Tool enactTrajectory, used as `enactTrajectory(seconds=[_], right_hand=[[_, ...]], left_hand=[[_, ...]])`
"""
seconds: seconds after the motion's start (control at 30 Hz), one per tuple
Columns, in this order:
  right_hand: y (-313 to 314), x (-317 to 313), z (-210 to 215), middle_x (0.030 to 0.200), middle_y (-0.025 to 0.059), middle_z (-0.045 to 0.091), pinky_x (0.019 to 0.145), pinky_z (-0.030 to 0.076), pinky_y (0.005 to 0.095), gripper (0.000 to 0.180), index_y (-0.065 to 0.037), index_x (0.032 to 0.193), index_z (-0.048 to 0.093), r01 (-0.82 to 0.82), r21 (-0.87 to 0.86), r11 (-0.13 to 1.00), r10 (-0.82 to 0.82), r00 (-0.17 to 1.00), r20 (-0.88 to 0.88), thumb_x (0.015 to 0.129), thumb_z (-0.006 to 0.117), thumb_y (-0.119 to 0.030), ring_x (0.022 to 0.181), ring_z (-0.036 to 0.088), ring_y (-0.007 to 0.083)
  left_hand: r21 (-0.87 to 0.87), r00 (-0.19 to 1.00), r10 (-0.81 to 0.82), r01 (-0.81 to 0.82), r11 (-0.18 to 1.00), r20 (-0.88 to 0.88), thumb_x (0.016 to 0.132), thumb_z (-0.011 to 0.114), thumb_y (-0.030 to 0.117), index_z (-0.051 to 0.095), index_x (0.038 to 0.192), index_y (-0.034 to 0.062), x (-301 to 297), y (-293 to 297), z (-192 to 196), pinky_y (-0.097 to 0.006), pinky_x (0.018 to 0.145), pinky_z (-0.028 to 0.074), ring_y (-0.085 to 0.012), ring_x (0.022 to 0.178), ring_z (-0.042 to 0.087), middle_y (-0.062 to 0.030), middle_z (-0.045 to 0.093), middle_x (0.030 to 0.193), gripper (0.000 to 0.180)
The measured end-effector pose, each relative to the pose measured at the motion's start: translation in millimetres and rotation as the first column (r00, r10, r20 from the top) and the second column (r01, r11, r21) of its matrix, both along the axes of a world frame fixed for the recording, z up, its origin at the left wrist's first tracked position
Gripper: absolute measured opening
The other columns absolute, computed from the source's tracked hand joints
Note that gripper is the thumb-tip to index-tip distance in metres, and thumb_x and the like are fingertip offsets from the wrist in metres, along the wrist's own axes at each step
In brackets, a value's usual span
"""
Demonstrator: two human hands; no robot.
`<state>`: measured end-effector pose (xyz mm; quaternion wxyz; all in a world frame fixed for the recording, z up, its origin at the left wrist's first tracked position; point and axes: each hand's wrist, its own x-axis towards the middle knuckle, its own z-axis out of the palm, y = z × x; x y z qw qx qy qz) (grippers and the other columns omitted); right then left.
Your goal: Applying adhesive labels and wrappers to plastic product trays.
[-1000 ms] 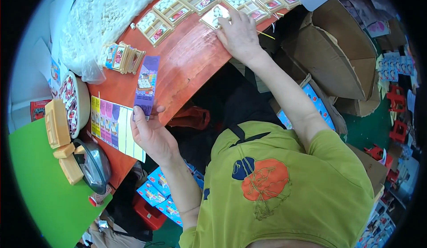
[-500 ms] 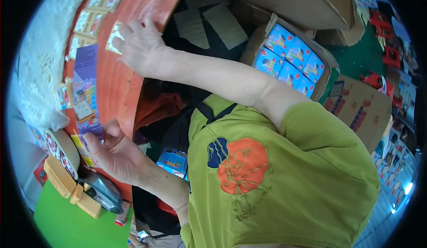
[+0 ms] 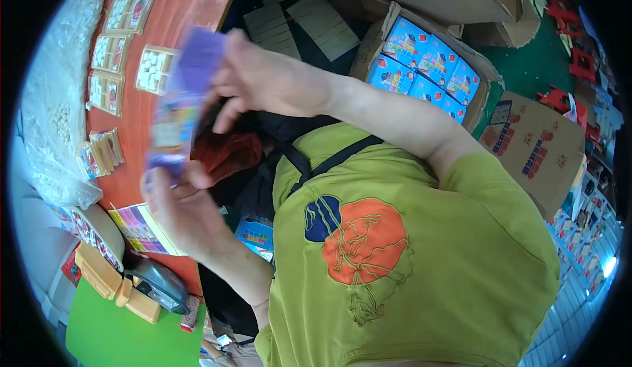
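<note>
A purple printed card is lifted in front of my chest, blurred by motion. My right hand grips its upper edge with fingers curled over it. My left hand pinches its lower end from below. Behind the card, a filled blister card with white pieces lies on the red-brown table. More such cards lie in a row along the table's far side.
A big clear bag of white pieces lies at the left. A small stack of cards, a sheet of colourful cards, a tape dispenser, tan blocks and a green surface sit nearby. Cardboard boxes of blue packs stand to my right.
Both hands have left the table and come together. The purple card, earlier flat on the table, is now raised between them. The view has swung toward my chest.
</note>
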<state>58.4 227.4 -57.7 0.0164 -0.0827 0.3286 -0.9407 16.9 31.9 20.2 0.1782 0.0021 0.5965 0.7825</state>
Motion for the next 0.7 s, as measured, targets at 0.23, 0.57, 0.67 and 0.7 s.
enactTrajectory(seconds=[0.23, 0.57, 0.67, 0.7], right_hand=[[47, 64, -30, 0.126, 0.0170, 0.057, 0.079, 0.054, 0.0307, 0.055, -0.004, 0.137, 0.045, -0.009, 0.123, 0.992, -0.015, 0.982, 0.187, 0.096, 0.062, -0.036, 0.101, 0.062, 0.0194], [56, 67, -30, 0.110, 0.0046, 0.060, 0.088, 0.048, 0.0247, 0.028, -0.003, 0.119, 0.060, -0.004, 0.506, 0.863, -0.202, 0.914, 0.352, 0.092, 0.067, -0.008, 0.102, 0.058, 0.0109], [38, 57, -44, 0.112, 0.0042, 0.060, 0.090, 0.048, 0.0258, 0.043, -0.004, 0.134, 0.052, 0.032, 0.511, 0.859, -0.196, 0.943, 0.270, 0.093, 0.064, -0.007, 0.106, 0.057, 0.0102], [34, 53, -45, 0.112, 0.0045, 0.060, 0.088, 0.048, 0.0249, 0.043, -0.004, 0.134, 0.052, 0.008, 0.457, 0.889, -0.175, 0.930, 0.323, 0.093, 0.065, -0.008, 0.105, 0.057, 0.0103]], left_hand=[[0.063, 0.901, -0.250, 0.244, 0.968, 0.354, 0.090, 0.067, 0.005, 0.062, 0.098, -0.0021, 24, 18, -40, -0.028, 0.055, 0.051, -0.0209, 0.059, 0.064, -0.0137, 0.068, 0.084, 0.012], [-0.075, 0.924, -0.181, 0.218, 0.973, 0.336, 0.096, 0.064, 0.013, 0.065, 0.108, -0.0019, 20, 13, -58, -0.024, 0.064, 0.047, -0.0126, 0.070, 0.063, -0.0067, 0.068, 0.087, 0.020], [-0.105, 0.919, -0.152, 0.202, 0.974, 0.364, 0.097, 0.060, 0.012, 0.062, 0.113, -0.0039, 18, 9, -53, -0.026, 0.065, 0.047, -0.0131, 0.071, 0.060, -0.0092, 0.067, 0.093, 0.022], [-0.089, 0.927, -0.178, 0.219, 0.972, 0.329, 0.098, 0.059, 0.012, 0.061, 0.114, -0.0049, 17, 6, -49, -0.026, 0.065, 0.047, -0.0146, 0.071, 0.061, -0.0113, 0.067, 0.095, 0.024]])
